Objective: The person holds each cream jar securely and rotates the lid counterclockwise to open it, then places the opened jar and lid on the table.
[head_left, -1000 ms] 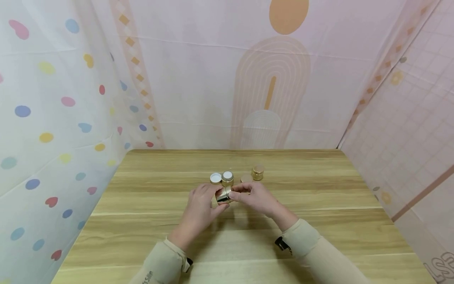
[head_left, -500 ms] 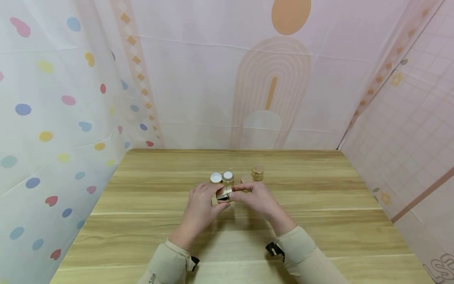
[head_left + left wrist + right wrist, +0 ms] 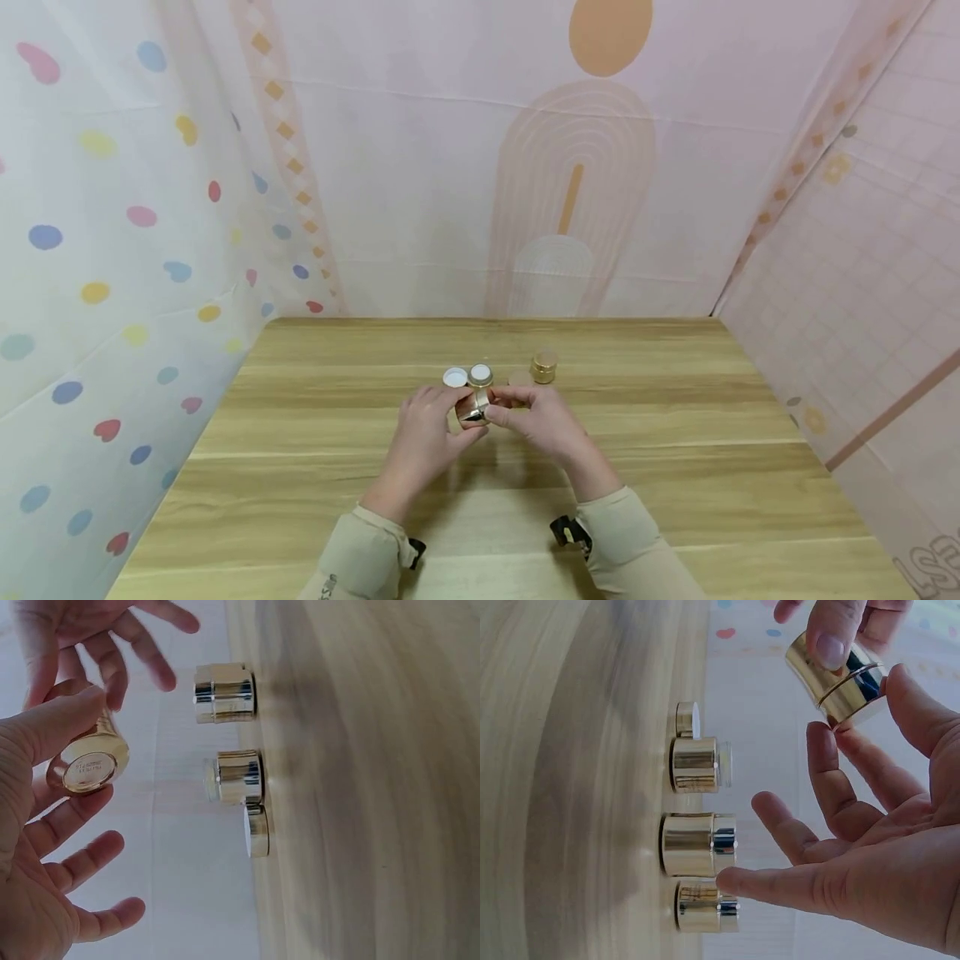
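Above the table, a shiny gold cosmetic jar [image 3: 471, 408] with its lid on is held tilted between both hands. My left hand [image 3: 426, 429] pinches the body between thumb and fingers, its round printed base [image 3: 90, 771] facing the left wrist camera. At the other end, the thumb and fingers of my right hand [image 3: 547, 421] grip the lid [image 3: 855, 697]; its remaining fingers spread outward. Just behind the hands stands an uncapped gold jar [image 3: 694, 765] with a white top. Its loose gold lid [image 3: 685, 720], white inside, lies right beside it.
Two capped gold jars stand to the right, one [image 3: 690, 844] partly hidden by the right hand in the head view, the other [image 3: 544, 367] farther back. The wooden table [image 3: 300, 400] meets patterned cloth [image 3: 420, 200] at the back and sides.
The right forearm and sleeve have swung inward to the left, and the left sleeve has shifted slightly right. Both hands keep hold of the gold jar in nearly the same spot.
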`<action>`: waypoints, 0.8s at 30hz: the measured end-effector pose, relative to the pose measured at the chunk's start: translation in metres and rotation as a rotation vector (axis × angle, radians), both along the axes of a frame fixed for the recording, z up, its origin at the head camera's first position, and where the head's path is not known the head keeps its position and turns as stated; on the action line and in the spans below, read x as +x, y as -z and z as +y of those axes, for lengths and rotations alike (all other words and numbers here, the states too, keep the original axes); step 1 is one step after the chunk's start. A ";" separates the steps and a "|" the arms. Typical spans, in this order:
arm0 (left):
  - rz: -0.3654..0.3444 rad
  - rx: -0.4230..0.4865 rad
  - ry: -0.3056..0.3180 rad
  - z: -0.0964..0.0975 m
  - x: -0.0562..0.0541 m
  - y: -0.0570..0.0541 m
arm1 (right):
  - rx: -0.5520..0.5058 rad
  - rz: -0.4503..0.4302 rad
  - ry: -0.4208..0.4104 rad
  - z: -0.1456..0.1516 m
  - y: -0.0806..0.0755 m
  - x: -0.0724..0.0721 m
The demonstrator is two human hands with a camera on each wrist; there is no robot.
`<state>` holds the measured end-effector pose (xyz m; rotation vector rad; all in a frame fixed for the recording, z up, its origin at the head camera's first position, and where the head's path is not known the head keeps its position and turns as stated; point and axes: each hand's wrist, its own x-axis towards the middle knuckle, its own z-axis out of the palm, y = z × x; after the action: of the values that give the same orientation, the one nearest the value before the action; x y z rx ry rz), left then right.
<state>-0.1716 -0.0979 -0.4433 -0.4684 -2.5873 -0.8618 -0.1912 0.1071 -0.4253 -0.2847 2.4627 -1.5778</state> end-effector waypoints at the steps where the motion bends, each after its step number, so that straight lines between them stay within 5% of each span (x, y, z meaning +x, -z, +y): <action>1: -0.001 0.000 -0.006 0.000 0.000 0.000 | 0.001 0.004 -0.003 0.000 0.001 0.000; 13: 0.068 0.011 -0.046 0.004 0.002 -0.003 | -0.051 0.120 0.082 -0.006 0.004 0.002; 24: 0.037 0.019 -0.055 0.005 0.001 0.002 | -0.071 0.072 0.084 -0.008 0.007 0.003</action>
<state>-0.1708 -0.0933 -0.4457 -0.4015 -2.5438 -0.8508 -0.1879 0.0990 -0.4327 -0.2569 2.5072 -1.7201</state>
